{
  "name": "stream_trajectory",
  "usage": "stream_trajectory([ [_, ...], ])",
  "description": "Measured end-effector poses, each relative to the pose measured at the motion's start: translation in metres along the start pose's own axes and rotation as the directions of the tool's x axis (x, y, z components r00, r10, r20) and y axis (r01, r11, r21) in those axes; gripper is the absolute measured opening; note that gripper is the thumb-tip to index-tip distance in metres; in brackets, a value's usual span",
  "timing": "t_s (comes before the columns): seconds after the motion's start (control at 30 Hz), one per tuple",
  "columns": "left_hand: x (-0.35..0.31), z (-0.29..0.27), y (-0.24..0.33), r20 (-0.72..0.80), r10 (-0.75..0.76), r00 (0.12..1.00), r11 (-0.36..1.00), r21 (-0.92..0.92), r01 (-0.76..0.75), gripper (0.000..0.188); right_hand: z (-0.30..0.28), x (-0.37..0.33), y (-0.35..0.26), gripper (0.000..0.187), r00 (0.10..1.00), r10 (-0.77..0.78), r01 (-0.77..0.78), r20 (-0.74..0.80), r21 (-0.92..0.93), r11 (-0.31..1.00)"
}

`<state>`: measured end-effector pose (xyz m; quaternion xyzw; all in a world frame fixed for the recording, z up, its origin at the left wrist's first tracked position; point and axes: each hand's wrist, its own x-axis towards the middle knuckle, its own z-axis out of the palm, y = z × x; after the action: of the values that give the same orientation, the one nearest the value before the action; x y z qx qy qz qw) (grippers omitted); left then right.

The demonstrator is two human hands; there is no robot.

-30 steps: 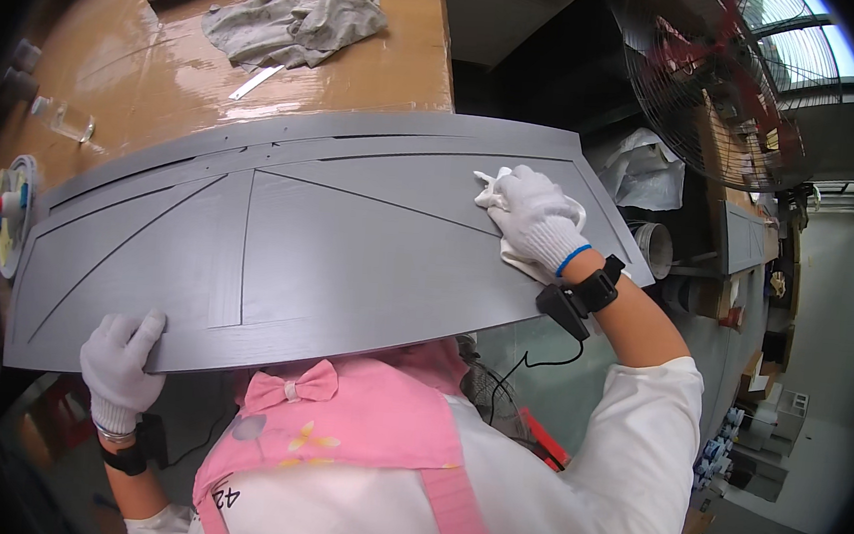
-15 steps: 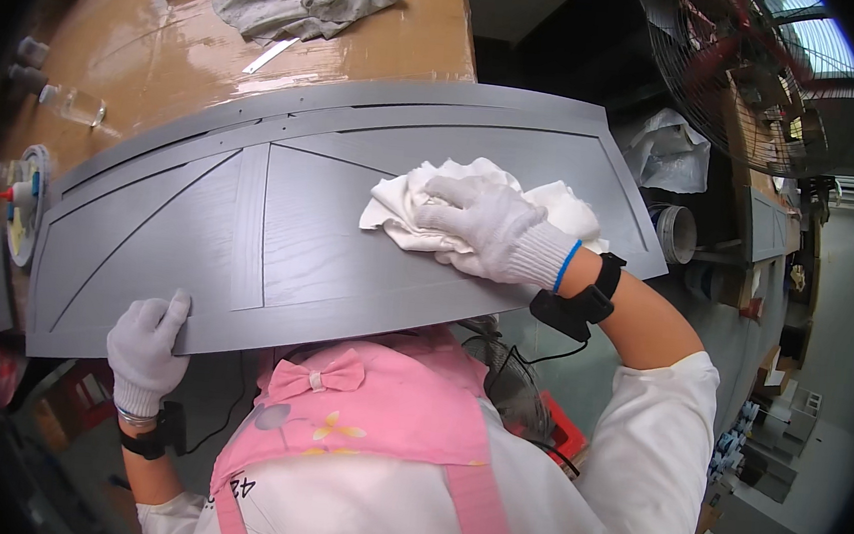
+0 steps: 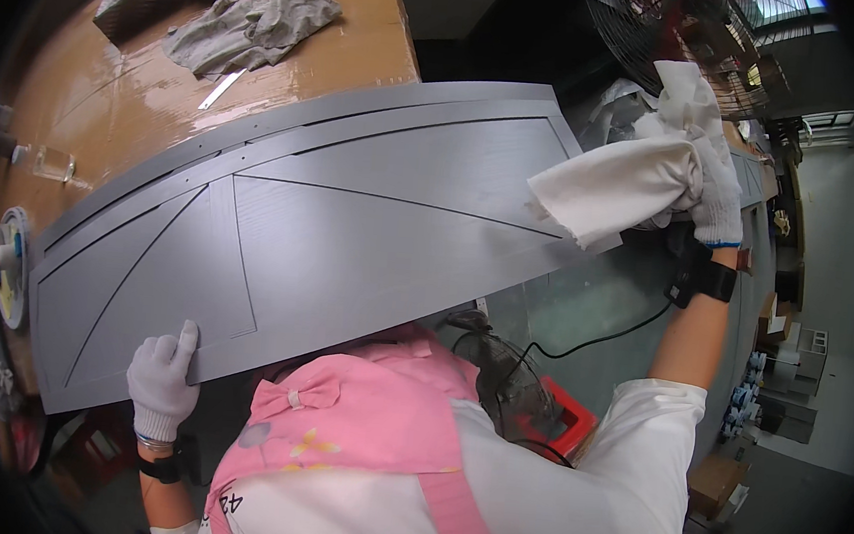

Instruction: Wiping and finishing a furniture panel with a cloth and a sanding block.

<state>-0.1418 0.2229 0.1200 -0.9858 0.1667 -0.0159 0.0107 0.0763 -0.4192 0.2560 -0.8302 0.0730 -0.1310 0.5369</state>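
Observation:
A grey panel (image 3: 368,252) with grooved diagonal lines lies slantwise in front of me, over another grey panel whose far edge shows. My left hand (image 3: 163,383), in a white knit glove, grips the near left edge with its thumb on top. Beyond the right end, my gloved right hand (image 3: 716,194) is closed on a white cloth (image 3: 619,187). One part of the cloth sticks up above the hand; another hangs left over the panel's right corner. The cloth hides most of the right-hand fingers.
A brown-covered table (image 3: 364,46) bears a crumpled grey rag (image 3: 255,28), a white strip (image 3: 222,90) and a clear bottle (image 3: 52,163). At the back right stands a wire-caged fan (image 3: 656,34). A red crate (image 3: 567,424) sits low beside me.
My right hand has lifted the cloth off the panel and carried it right, past the end. The cloth has unfolded. The panel sits more tilted in view; my left hand keeps its grip.

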Motion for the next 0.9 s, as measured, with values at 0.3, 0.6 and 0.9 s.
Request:
stream_trajectory([
  [0.3,-0.011,0.062,0.004,0.075,-0.027,0.997,1.000,0.018,0.025,0.077,0.184,-0.059,0.033,0.040,0.945,-0.215,0.284,0.248,-0.289,0.914],
  [0.6,-0.015,0.088,0.001,-0.032,0.018,0.999,0.999,-0.048,-0.020,0.075,0.143,-0.121,0.170,0.026,0.743,-0.185,0.637,0.644,-0.595,0.490],
  [0.9,-0.004,0.091,-0.009,-0.013,0.122,0.992,0.987,-0.105,-0.123,0.072,0.266,-0.125,0.106,0.016,0.719,-0.162,0.643,0.676,-0.557,0.526],
])
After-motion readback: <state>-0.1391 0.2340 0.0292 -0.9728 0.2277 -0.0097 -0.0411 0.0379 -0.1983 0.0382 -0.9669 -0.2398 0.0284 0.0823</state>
